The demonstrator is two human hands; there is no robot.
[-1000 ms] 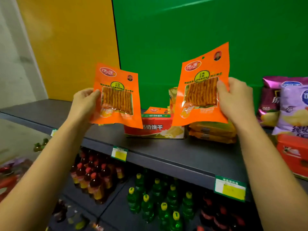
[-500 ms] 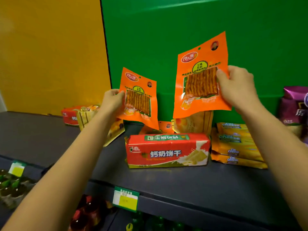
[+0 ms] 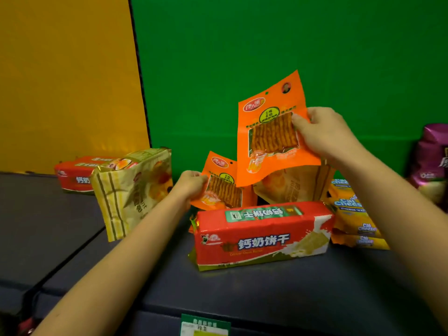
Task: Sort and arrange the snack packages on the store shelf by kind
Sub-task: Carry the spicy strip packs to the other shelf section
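Observation:
My left hand (image 3: 191, 184) grips an orange snack pouch (image 3: 221, 184) by its left edge, low behind the red biscuit box (image 3: 261, 236). My right hand (image 3: 322, 134) holds a second, identical orange pouch (image 3: 271, 132) by its right edge, raised above and just right of the first, overlapping its top corner. Both pouches have a clear window showing orange strips. The red box lies lengthwise on the dark shelf (image 3: 266, 294) in front of them.
A yellow striped bag (image 3: 131, 192) leans at the left, with another red biscuit box (image 3: 72, 173) behind it. A similar yellow bag (image 3: 291, 187) stands behind the raised pouch. Yellow cheese wafer packs (image 3: 351, 214) are stacked at right, a purple chip bag (image 3: 431, 156) at far right. A price tag (image 3: 206, 326) hangs on the shelf edge.
Both hands moved down toward the shelf back. The left pouch dropped behind the red box, and the right pouch came lower and closer to it. My view moved closer in.

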